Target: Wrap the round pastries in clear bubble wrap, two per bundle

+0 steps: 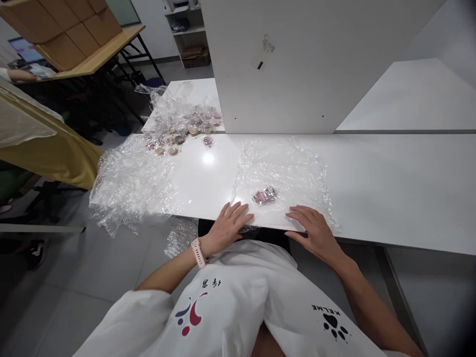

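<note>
A sheet of clear bubble wrap lies spread on the white table before me. Near its front edge rests a small pink and dark item in clear wrapping; its kind is too small to make out. My left hand lies at the front left corner of the sheet, fingers stretched out and apart. At the front right of the sheet, my right hand has its fingers spread, with the thumb apart. The small item sits between both hands, touched by neither.
Left on the table are a heap of crumpled bubble wrap and a pile of small wrapped items. A tall white panel stands behind. Cardboard boxes and another person's arm are at the far left.
</note>
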Action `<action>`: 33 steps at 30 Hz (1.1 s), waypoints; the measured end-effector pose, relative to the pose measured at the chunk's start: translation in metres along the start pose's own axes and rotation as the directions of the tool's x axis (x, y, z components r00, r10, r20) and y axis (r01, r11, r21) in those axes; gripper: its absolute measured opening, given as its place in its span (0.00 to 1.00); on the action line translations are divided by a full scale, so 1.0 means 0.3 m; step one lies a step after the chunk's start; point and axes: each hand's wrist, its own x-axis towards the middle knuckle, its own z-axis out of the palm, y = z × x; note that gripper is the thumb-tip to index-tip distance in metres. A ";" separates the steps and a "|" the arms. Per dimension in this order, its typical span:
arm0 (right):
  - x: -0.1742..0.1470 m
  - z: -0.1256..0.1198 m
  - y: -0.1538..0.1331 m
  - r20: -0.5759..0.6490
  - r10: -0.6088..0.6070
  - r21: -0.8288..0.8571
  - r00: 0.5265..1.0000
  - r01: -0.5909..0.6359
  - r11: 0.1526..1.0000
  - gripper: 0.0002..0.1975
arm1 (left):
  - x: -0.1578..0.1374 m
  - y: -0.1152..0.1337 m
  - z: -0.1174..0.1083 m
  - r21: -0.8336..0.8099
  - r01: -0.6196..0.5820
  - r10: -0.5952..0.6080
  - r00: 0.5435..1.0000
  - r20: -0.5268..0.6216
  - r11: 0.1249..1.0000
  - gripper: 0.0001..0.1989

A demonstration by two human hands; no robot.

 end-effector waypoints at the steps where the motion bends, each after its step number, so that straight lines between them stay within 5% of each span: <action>1: -0.031 0.007 0.000 -0.028 0.034 0.009 0.999 -0.033 0.999 0.14 | -0.047 -0.024 0.001 -0.042 0.033 -0.034 0.999 -0.019 0.999 0.21; 5: -0.047 0.004 -0.003 -0.091 0.126 0.081 0.988 -0.118 0.990 0.13 | -0.084 -0.103 -0.036 -0.383 0.235 -0.314 0.936 -0.157 0.893 0.09; 9: 0.091 -0.063 -0.009 -0.043 0.234 0.100 0.971 -0.228 0.968 0.13 | 0.081 -0.162 -0.119 -0.601 0.376 -0.534 0.839 -0.103 0.706 0.14; 12: 0.244 -0.098 0.023 -0.008 0.346 0.053 0.938 -0.345 0.937 0.13 | 0.242 -0.218 -0.157 -0.468 0.510 -0.634 0.758 -0.152 0.721 0.13; 15: 0.384 -0.087 0.078 0.055 0.419 -0.085 0.906 -0.414 0.907 0.13 | 0.353 -0.225 -0.153 -0.169 0.572 -0.589 0.714 -0.378 0.803 0.05; 18: 0.471 -0.051 0.119 0.173 0.481 -0.183 0.859 -0.452 0.873 0.12 | 0.389 -0.150 -0.100 -0.032 0.392 -0.350 0.779 -0.520 0.919 0.16; 21: 0.495 -0.026 0.126 0.203 0.505 -0.207 0.839 -0.467 0.859 0.12 | 0.383 -0.064 -0.008 0.015 0.055 -0.047 0.940 -0.339 0.998 0.19; 23: 0.482 -0.020 0.110 0.100 0.473 -0.249 0.875 -0.438 0.864 0.12 | 0.379 -0.049 0.050 -0.015 -0.052 0.049 0.987 -0.154 0.999 0.25; 27: 0.409 0.003 0.048 -0.124 0.146 -0.310 0.982 -0.178 0.934 0.18 | 0.383 -0.108 0.104 -0.191 0.036 -0.049 0.997 -0.062 0.981 0.29; 30: 0.330 0.045 0.009 0.043 -0.042 -0.188 0.998 0.049 0.981 0.24 | 0.376 -0.141 0.083 -0.315 0.099 -0.130 0.988 -0.077 0.944 0.26; 33: 0.261 0.070 -0.006 0.095 -0.083 -0.086 0.992 0.091 0.992 0.24 | 0.350 -0.140 0.022 -0.431 0.132 -0.164 0.986 -0.037 0.892 0.20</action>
